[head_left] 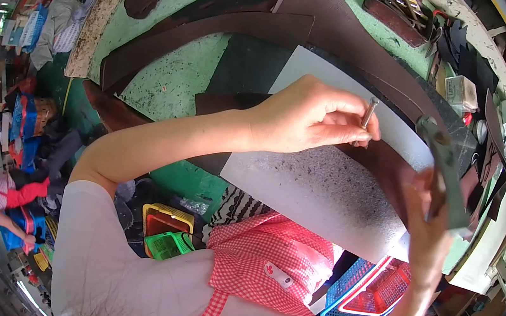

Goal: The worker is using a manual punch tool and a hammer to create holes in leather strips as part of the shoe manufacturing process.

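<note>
The head view shows a metal punch (369, 112) held upright between the thumb and fingertips of the left hand (300, 116), its lower tip set on a strip of dark brown leather (392, 170) that lies across a white cutting board (319, 192) on the green worktop (174, 77). A hammer (446, 171) is gripped by its handle in the closed right hand (426, 229), the head raised just beside and a little above the top of the punch, not touching it. The step in hand is judged to be the punching of a hole in the leather: the punch is placed, the blow not yet struck. A square strike on the top of the punch is called for next, with the punch kept upright and the fingertips kept clear of the hammer head. More brown leather strips (218, 32) lie further back on the worktop, and a tray of tools (401, 5) stands at the far edge.
</note>
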`<state>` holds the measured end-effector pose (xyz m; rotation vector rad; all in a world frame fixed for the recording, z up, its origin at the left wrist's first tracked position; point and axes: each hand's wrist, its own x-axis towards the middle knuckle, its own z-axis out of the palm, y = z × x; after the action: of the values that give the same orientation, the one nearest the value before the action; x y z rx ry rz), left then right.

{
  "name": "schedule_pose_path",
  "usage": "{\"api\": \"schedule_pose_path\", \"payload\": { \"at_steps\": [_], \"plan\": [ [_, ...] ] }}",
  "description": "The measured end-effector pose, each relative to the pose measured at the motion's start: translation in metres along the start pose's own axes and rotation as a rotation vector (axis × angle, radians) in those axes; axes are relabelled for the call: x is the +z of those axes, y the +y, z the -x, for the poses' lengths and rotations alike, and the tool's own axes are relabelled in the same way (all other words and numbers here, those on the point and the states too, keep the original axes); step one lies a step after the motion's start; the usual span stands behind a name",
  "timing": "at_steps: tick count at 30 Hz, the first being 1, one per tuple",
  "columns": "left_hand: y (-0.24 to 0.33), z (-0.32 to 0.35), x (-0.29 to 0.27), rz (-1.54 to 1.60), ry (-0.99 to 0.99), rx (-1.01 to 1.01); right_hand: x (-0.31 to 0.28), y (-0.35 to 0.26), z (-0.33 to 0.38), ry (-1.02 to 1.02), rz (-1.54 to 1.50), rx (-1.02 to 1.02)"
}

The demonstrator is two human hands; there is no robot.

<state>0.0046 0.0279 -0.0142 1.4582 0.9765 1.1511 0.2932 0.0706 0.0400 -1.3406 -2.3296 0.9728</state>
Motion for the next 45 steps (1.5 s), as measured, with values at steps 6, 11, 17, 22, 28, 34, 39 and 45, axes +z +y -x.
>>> {"api": "schedule_pose_path", "payload": {
  "at_steps": [6, 11, 17, 22, 28, 34, 39, 45],
  "plan": [
    [0.005, -0.011, 0.01, 0.014, -0.014, -0.023, 0.007, 0.008, -0.004, -0.008, 0.074, -0.001],
    [0.0, -0.042, 0.061, -0.027, -0.106, 0.033, -0.03, 0.031, 0.013, 0.034, 0.241, 0.208],
    [-0.003, -0.082, 0.072, -0.114, -0.152, 0.038, -0.05, 0.054, 0.043, 0.181, 0.19, 0.096],
    [-0.015, -0.193, 0.061, -0.36, 0.212, 0.319, -0.047, 0.046, 0.065, 0.224, -0.345, 0.339],
    [-0.052, -0.266, 0.067, -0.882, 0.217, 0.568, -0.055, 0.03, 0.065, 0.111, -0.273, 0.314],
    [-0.015, -0.213, 0.041, 0.046, -0.064, -0.139, -0.057, 0.015, 0.066, -0.014, -0.214, 0.311],
    [0.017, -0.127, 0.015, 0.24, -0.192, -0.483, -0.045, 0.012, 0.057, -0.189, -0.201, 0.254],
    [0.02, -0.081, 0.039, 0.157, -0.281, -0.389, -0.039, 0.011, 0.055, -0.178, -0.246, 0.341]
  ]
}}
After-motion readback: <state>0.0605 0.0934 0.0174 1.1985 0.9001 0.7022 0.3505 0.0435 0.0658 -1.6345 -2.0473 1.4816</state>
